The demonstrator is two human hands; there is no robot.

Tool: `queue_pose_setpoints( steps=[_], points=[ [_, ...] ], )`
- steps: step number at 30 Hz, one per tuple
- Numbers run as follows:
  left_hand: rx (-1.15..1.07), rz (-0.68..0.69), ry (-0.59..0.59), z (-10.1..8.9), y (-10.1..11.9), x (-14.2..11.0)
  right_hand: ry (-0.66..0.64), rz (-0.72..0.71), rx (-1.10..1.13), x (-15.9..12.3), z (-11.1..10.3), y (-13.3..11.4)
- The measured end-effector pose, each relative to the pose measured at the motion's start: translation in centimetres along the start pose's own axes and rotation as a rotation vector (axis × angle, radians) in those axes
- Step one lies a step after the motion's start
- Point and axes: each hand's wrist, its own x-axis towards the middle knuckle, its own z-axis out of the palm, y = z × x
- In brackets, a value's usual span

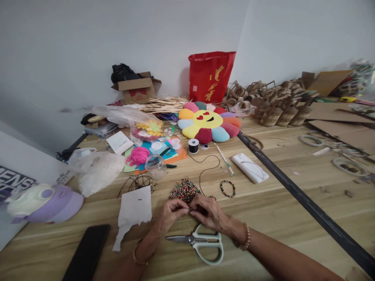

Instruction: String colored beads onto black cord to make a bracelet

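Note:
My left hand (172,210) is closed, its thumb and forefinger pinched together. Opposite it, my right hand (208,212) pinches too, and the fingertips of both nearly meet around a tiny dark item too small to name. Just beyond my fingers lies a heap of multicoloured beads (184,189). A black cord (200,179) runs from a spool (193,146) down behind my right hand, where a few beads show at its edge. Scissors (202,242) with pale green handles rest below my hands. A finished-looking beaded bracelet (227,189) lies to the right.
Torn white paper (135,208), a black phone (86,253) and a purple cap (55,205) are at left. A clear jar (156,166) and pink yarn (139,155) stand further back. A white power bank (250,168) lies right, near a black strip (293,191). Behind sits a flower cushion (208,121).

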Motion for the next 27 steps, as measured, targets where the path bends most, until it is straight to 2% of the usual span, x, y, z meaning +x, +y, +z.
queue_pose_setpoints(
  steps=[5,10,16,24,27],
  points=[
    [-0.023,0.048,-0.027,0.21,0.42,-0.08,-0.063,0.015,-0.026,-0.19,-0.08,-0.07],
    [-0.026,0.048,0.023,0.21,0.64,-0.23,-0.074,0.009,-0.065,-0.20,-0.44,-0.43],
    [-0.087,0.040,0.086,0.13,0.47,-0.27,-0.047,-0.003,-0.060,-0.37,-0.52,-0.24],
    [-0.090,0.034,0.057,0.20,0.60,-0.36,0.025,-0.066,0.005,-0.10,-0.39,-0.15],
    [-0.097,0.027,0.060,0.21,0.69,-0.37,0.032,-0.049,0.016,0.15,-0.63,-0.55]
  ],
)
